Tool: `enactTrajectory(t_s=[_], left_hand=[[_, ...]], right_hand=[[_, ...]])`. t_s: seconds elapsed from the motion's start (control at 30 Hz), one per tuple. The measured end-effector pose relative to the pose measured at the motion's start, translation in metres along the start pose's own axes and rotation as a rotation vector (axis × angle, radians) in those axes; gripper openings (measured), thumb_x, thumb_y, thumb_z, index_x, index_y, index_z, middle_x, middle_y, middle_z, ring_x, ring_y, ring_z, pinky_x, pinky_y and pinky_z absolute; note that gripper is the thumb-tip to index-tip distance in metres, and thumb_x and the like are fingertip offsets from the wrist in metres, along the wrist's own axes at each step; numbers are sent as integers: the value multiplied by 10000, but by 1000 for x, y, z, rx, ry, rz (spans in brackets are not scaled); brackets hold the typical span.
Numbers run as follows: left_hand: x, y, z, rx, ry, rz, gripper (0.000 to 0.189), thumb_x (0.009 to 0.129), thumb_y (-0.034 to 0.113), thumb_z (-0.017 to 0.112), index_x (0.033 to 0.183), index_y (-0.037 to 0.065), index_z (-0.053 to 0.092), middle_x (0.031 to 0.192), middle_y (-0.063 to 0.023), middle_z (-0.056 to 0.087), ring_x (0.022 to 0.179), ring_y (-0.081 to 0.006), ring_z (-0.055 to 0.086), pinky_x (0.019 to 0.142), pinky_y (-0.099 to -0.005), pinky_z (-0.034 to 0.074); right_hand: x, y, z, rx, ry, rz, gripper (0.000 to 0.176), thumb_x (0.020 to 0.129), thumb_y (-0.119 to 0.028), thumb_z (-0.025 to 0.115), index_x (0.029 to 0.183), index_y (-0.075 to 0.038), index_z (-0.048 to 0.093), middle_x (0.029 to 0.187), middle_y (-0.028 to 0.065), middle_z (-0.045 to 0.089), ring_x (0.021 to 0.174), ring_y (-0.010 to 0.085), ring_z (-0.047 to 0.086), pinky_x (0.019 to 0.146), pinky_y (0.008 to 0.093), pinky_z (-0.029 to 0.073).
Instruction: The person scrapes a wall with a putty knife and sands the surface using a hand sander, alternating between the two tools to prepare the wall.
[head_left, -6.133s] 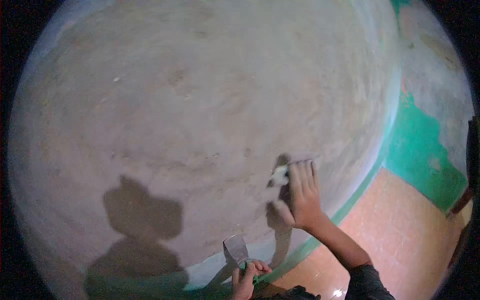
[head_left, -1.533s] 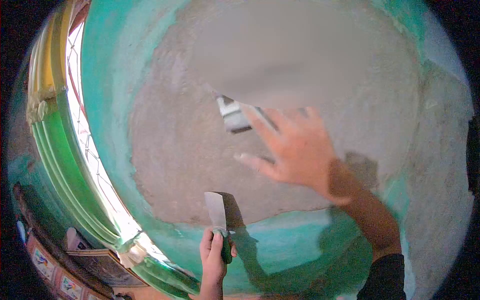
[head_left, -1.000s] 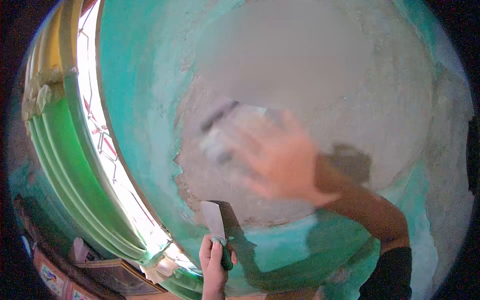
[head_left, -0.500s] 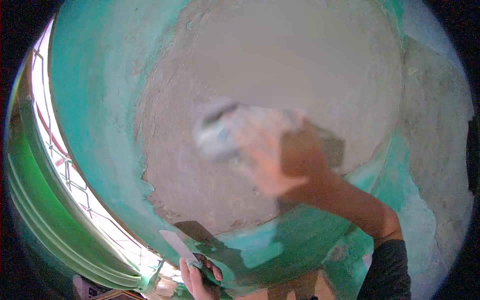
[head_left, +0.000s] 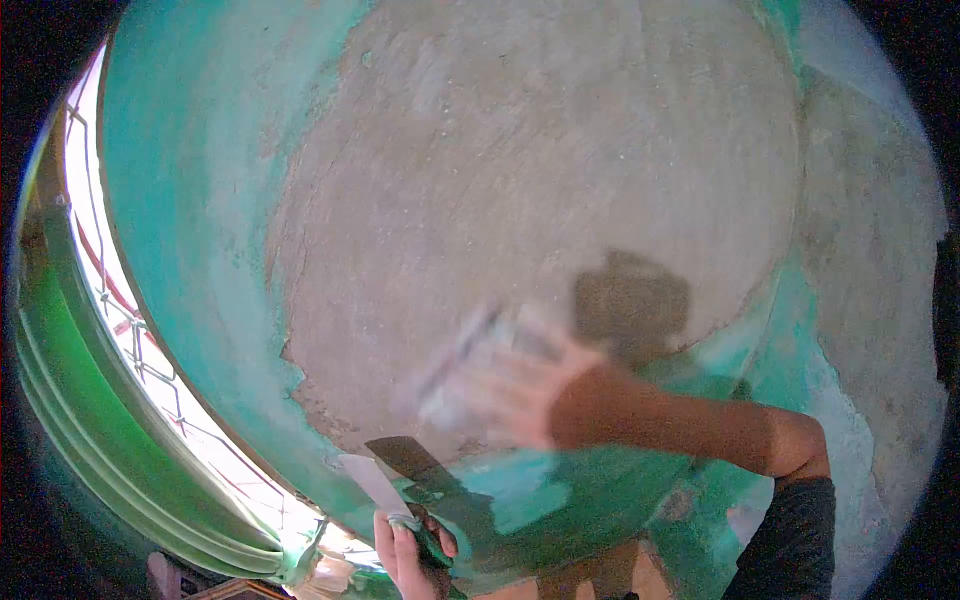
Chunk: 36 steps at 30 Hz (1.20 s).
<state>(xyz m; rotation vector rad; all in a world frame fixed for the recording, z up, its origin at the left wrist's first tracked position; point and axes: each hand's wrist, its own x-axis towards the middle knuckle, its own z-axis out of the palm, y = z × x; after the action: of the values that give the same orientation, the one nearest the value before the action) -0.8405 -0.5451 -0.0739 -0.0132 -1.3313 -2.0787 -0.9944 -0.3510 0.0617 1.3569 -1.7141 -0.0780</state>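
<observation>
My left hand [head_left: 398, 560] is closed round the dark green handle of a scraper [head_left: 372, 484], low in view. Its pale flat blade points up and left, close to the wall. Against the bare grey-brown patch of wall [head_left: 480, 190], my right hand [head_left: 535, 390] is smeared by motion. Under its fingers is a pale whitish-grey sheet or pad [head_left: 462, 362] with a darker edge, too blurred to name exactly. The hand presses it to the wall, near the patch's lower part.
Chipped green paint [head_left: 190, 200] surrounds the bare patch. At the left is a bright window with a metal grille [head_left: 150, 350], beside a gathered green curtain [head_left: 110, 440]. Shadows of my head and arms fall on the wall. Another bare section [head_left: 870, 220] lies to the right.
My right hand has moved down the wall with the pale sheet or pad, leaving the upper patch in clear view. My left hand and the scraper have shifted slightly right.
</observation>
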Motion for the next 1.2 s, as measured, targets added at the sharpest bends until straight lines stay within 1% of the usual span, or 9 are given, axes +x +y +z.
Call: enactTrajectory(t_s=[0.3, 0.43, 0.53, 0.6, 0.73, 0.83, 1.03, 1.13, 1.2], left_hand=[[-3, -15, 18, 17, -61, -28, 318, 972, 365, 477, 1005, 54, 423, 760, -64, 475, 525, -167, 493, 463, -290, 408], [-3, -26, 34, 23, -134, -31, 322, 967, 369, 487, 994, 55, 420, 757, -63, 475, 528, -162, 495, 468, -289, 412], [-5, -33, 47, 27, -179, -46, 335, 961, 376, 497, 1003, 51, 422, 763, -63, 477, 531, -156, 495, 469, -286, 413], [-12, -36, 61, 17, -191, -76, 343, 957, 377, 505, 1016, 48, 424, 771, -63, 481, 534, -154, 497, 465, -285, 412], [-16, -40, 77, 2, -297, -137, 241, 963, 281, 528, 965, 48, 465, 757, -49, 499, 559, -131, 473, 498, -278, 402], [-18, -48, 94, -5, -358, -189, 187, 965, 225, 530, 952, 44, 488, 763, -41, 507, 582, -118, 466, 521, -273, 397], [-24, -79, 153, -31, -307, -192, 307, 952, 328, 534, 1038, 44, 454, 789, -57, 501, 555, -146, 498, 470, -286, 405], [-30, -92, 183, -65, -296, -217, 344, 945, 362, 536, 1064, 56, 433, 789, -62, 495, 543, -157, 505, 440, -289, 406], [-38, -101, 200, -75, -294, -251, 348, 941, 362, 545, 1070, 59, 434, 787, -62, 496, 544, -157, 508, 437, -288, 409]], right_hand=[[-13, 19, -43, -114, -281, 304, 425, 844, -275, 585, 1252, -154, 583, 1233, 92, 602, 1187, 271, 529, 1076, 570, 281], [-41, 22, -30, -30, 3, 1, 500, 795, -322, 661, 1249, -134, 567, 1150, 85, 622, 1138, 321, 538, 1062, 568, 295], [-51, 64, -52, -396, 250, 425, 545, 770, -386, 688, 1244, -142, 573, 1155, 68, 623, 1137, 306, 544, 1060, 556, 306], [-53, 67, -44, -248, 48, 450, 567, 783, -389, 679, 1266, -119, 554, 1205, 92, 606, 1168, 305, 533, 1072, 545, 300], [-75, 82, -40, -222, 176, 20, 610, 825, -362, 647, 1328, -55, 489, 1291, 153, 559, 1234, 325, 496, 1082, 548, 280], [-71, 145, -75, -377, 505, 469, 563, 864, -351, 603, 1317, -37, 490, 1354, 193, 504, 1268, 363, 456, 1048, 601, 298], [-125, 163, -86, -353, 191, 415, 682, 858, -360, 611, 1399, -12, 384, 1375, 190, 474, 1307, 359, 416, 1085, 591, 243], [-152, 161, -75, -350, 265, 707, 677, 855, -328, 612, 1398, 3, 377, 1363, 210, 476, 1301, 367, 419, 1083, 600, 240], [-179, 129, -71, -188, 151, 527, 674, 845, -313, 618, 1383, 23, 389, 1360, 226, 472, 1301, 373, 418, 1085, 611, 226]])
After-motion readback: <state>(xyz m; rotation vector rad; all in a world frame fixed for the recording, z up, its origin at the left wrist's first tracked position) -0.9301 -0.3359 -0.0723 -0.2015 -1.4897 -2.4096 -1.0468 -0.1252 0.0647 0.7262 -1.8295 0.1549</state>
